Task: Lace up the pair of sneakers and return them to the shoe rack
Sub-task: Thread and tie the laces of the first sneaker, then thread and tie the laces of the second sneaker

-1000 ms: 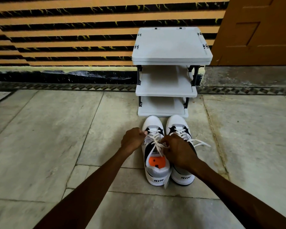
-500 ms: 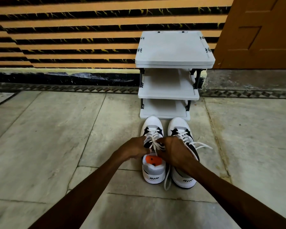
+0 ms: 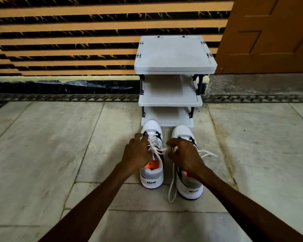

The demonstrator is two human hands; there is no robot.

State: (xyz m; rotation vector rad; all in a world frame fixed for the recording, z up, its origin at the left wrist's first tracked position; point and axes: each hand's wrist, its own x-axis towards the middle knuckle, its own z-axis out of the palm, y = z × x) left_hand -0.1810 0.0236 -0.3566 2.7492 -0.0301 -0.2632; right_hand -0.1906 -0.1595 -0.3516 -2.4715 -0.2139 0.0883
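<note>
Two white, grey and black sneakers stand side by side on the floor, toes toward the rack. The left sneaker [image 3: 151, 179] has an orange insole showing and its toe touches the rack's bottom shelf. My left hand [image 3: 136, 153] lies over its laces, fingertips on the crossings and thumb pinching a lace strand. My right hand [image 3: 186, 155] hovers over the right sneaker [image 3: 191, 188], fingers curled on a white lace [image 3: 171, 186] that hangs in a long loop down between the shoes. Another lace end [image 3: 208, 153] trails off to the right.
A grey three-shelf shoe rack [image 3: 175, 55] stands against the striped orange and black wall, with nothing on its shelves. A brown wooden door [image 3: 269, 32] is at the upper right. A raised stone step [image 3: 261, 84] lies below the door. Pale stone floor [image 3: 51, 145] spreads all around.
My hands have drawn apart from a tight cluster over the left sneaker. The right hand now sits over the right sneaker, and the loose lace loop hangs longer between the shoes.
</note>
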